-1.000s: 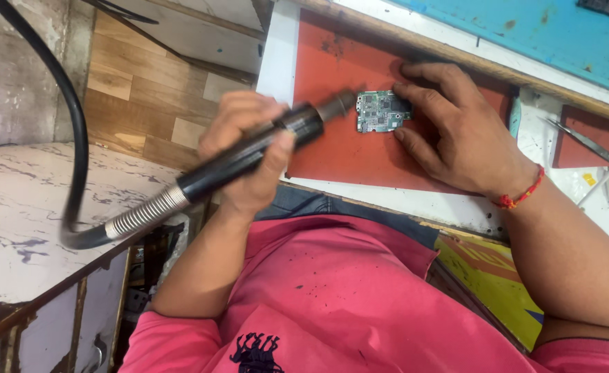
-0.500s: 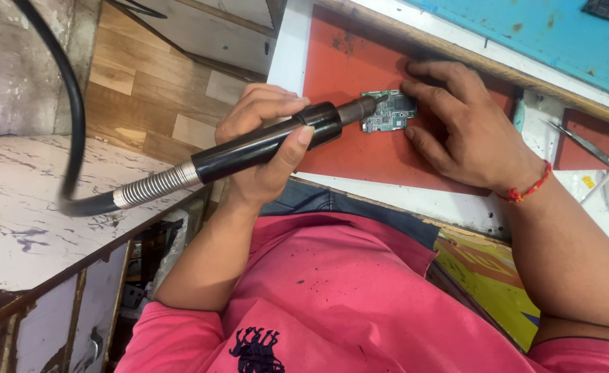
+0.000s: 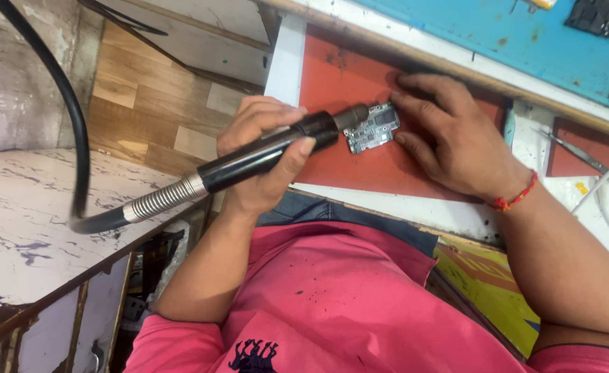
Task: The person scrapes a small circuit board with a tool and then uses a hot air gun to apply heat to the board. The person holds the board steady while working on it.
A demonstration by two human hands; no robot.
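Red mat (image 3: 360,162), circuit board (image 3: 372,128) near its edge

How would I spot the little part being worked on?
Find the red mat on the bench. Near its top lies a small grey circuit board, pinned by the right hand, with the black tool's tip on it: the only thing on that mat.

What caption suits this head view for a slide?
Left hand holds a black handpiece to a small circuit board, steadied on a red mat by the right hand.
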